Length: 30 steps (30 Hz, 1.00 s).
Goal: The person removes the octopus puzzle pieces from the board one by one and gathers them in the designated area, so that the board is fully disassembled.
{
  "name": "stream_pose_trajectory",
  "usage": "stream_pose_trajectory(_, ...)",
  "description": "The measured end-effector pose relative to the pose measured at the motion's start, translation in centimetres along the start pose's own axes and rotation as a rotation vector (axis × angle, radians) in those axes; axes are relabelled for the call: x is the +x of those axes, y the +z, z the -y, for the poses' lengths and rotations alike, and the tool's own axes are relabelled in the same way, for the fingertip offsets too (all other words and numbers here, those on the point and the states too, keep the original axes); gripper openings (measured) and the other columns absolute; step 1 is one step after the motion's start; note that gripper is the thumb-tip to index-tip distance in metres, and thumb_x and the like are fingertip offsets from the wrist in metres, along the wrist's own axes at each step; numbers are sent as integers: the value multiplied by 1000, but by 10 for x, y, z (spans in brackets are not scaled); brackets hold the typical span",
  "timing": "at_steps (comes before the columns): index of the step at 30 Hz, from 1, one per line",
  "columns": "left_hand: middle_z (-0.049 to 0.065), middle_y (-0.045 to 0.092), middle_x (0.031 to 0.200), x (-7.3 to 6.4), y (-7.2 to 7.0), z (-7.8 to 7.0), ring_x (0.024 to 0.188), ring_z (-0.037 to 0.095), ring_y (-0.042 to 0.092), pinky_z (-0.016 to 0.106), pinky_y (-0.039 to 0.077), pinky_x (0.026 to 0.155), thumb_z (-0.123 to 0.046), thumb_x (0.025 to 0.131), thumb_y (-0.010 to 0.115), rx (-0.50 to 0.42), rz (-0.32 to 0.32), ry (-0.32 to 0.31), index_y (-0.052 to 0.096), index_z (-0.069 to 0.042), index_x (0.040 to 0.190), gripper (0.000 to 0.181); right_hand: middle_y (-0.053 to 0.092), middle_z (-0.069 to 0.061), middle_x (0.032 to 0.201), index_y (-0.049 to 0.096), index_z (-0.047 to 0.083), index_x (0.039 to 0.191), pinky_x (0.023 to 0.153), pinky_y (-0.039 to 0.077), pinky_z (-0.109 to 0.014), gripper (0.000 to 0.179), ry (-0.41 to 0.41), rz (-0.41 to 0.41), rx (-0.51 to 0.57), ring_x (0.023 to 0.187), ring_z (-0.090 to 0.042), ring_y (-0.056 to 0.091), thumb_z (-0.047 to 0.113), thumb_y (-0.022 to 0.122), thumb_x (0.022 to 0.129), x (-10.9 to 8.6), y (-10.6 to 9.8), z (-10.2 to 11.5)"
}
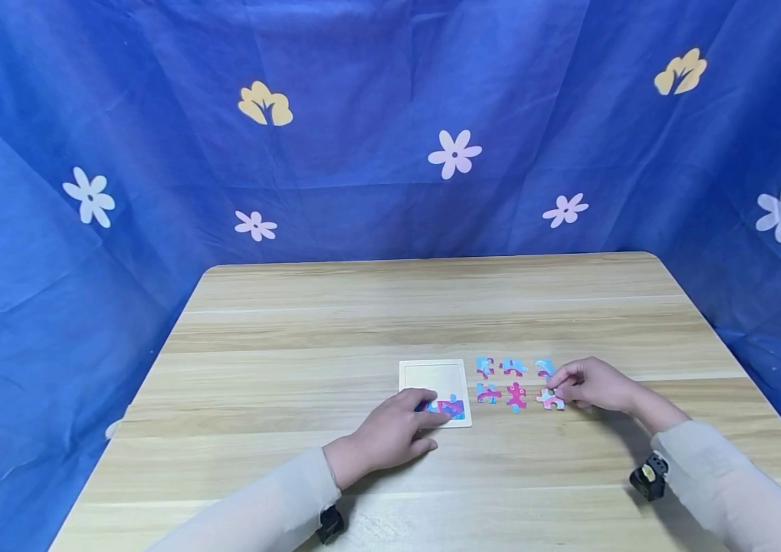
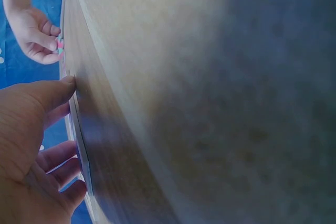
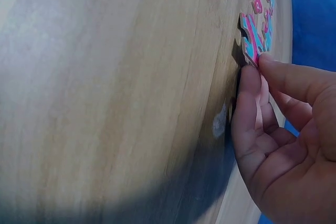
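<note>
My right hand (image 1: 595, 385) pinches a pink, white and blue jigsaw piece (image 1: 552, 400) between thumb and fingertips. In the right wrist view that jigsaw piece (image 3: 251, 40) is tilted, with a shadow beneath its edge. My left hand (image 1: 385, 435) rests over the lower left of a pale wooden puzzle tray (image 1: 431, 376), fingers spread. Pink, blue and purple pieces (image 1: 455, 409) lie along the tray's lower edge, partly hidden under those fingers. Seen from the left wrist, the thumb and fingertips (image 2: 67, 149) lie along the tray's side (image 2: 81, 148).
Right of the tray, several loose pieces lie in two rows, among them a pink one (image 1: 516, 395) and a blue-and-pink one (image 1: 485, 367). All lie on a wooden table (image 1: 293, 330), with a blue flowered cloth (image 1: 362, 153) hanging behind and at the sides.
</note>
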<state>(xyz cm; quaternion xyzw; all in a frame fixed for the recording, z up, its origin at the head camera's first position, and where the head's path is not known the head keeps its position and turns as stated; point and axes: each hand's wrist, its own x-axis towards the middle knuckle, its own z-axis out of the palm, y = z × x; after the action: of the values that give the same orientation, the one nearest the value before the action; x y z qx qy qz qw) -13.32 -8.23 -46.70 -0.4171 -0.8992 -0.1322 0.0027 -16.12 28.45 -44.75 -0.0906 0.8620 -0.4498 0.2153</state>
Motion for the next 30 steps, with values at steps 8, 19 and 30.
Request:
stream_pose_trajectory(8, 11, 52, 132, 0, 2, -5, 122, 25, 47, 38, 39, 102, -36, 86, 69, -2, -2, -4, 66, -23, 123, 39, 64, -6, 81, 64, -8, 104, 55, 49, -27, 18, 15, -9, 10, 71, -18, 56, -1, 61, 87, -1, -3, -6)
stream_pose_trajectory(19, 11, 51, 133, 0, 5, -3, 122, 25, 48, 39, 40, 102, -38, 86, 69, 14, -5, -2, 65, -24, 125, 42, 64, -10, 95, 63, -5, 110, 70, 56, -34, 24, -40, -15, 56, 85, -22, 62, 9, 63, 91, 6, 3, -3)
stream_pose_trajectory(30, 11, 54, 130, -4, 2, 8, 120, 27, 51, 40, 42, 100, -34, 85, 71, -48, -76, 6, 66, -16, 124, 43, 62, -9, 87, 64, -6, 107, 65, 56, -30, 22, -130, 5, 108, 77, -20, 62, 6, 64, 89, 25, 36, 20)
